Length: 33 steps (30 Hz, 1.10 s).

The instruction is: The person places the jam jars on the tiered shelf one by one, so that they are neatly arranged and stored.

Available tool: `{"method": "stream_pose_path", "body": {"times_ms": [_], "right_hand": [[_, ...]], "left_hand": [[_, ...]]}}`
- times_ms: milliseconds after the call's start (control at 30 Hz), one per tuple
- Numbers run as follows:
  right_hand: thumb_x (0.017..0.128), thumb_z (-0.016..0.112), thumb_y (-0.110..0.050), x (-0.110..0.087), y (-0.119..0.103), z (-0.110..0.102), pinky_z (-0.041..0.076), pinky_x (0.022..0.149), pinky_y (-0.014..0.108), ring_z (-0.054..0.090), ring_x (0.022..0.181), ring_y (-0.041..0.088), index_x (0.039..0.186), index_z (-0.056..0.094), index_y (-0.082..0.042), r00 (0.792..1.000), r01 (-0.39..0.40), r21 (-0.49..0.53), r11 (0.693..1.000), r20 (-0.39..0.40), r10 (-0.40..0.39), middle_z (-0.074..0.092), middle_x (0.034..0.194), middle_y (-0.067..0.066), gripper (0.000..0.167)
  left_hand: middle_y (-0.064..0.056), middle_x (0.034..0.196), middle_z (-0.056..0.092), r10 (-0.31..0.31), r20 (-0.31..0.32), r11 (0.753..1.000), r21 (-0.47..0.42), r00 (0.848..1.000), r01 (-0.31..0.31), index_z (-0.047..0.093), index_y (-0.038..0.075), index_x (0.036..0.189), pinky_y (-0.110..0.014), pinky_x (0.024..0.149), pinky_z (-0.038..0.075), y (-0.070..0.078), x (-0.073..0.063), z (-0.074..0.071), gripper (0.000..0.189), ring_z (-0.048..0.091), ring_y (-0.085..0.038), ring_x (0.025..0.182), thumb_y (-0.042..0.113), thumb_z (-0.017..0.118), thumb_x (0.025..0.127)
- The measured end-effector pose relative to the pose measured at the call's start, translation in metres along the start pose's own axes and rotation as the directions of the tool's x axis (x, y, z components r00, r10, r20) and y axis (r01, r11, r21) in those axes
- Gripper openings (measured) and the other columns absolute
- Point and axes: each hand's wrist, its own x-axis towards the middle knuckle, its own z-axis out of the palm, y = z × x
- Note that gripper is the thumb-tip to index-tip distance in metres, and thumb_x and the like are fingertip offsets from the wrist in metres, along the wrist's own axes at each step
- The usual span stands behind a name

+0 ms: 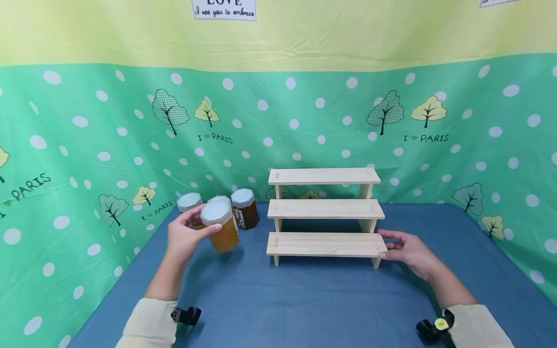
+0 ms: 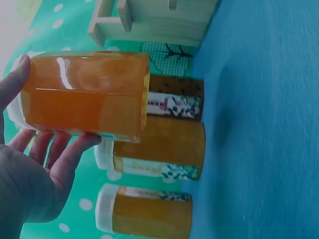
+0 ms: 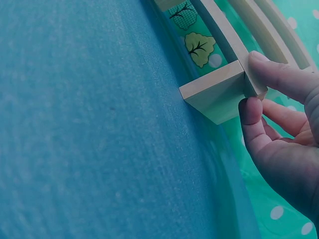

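Amber jar in the left grip, above the blue table

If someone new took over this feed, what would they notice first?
Probably the pale wooden three-step shelf toward the back of the blue tabletop, the right hand pinching the right end of its lowest step. Next, the amber, white-lidded jar the left hand holds raised, left of the shelf. Beyond it, three more white-lidded jars stand before the green polka-dot backdrop.

Plain cream sleeves, chunky black wrist cam right by each cuff, yellow dot on the right one.
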Motion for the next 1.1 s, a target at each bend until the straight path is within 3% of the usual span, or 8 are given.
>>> {"method": "stream_pose_path", "body": {"times_ms": [433,1100], "right_hand": [[0.083,0.078,-0.009,0.001,0.000,0.000,0.053,0.079,0.030,0.063,0.097,0.024,0.146,0.033,0.010,1.000,0.002,-0.007,1.000,0.002,-0.001,0.060,0.119,0.023,0.080],[0.082,0.078,-0.009,0.000,-0.001,0.000,0.053,0.079,0.030,0.062,0.096,0.024,0.145,0.033,0.010,1.000,0.002,-0.002,1.000,-0.006,-0.002,0.061,0.116,0.021,0.080]], "left_hand": [[-0.011,0.112,0.063,0.032,0.032,0.999,-0.034,0.999,-0.031,0.064,0.013,0.130,-0.020,0.074,0.051,0.018,-0.002,0.018,0.067,0.055,-0.021,0.098,0.028,0.090,0.070],[-0.011,0.112,0.063,0.060,0.072,0.997,-0.051,0.996,-0.056,0.063,0.010,0.130,-0.027,0.079,0.050,0.050,0.003,0.040,0.070,0.056,-0.023,0.098,0.027,0.092,0.068]]}}
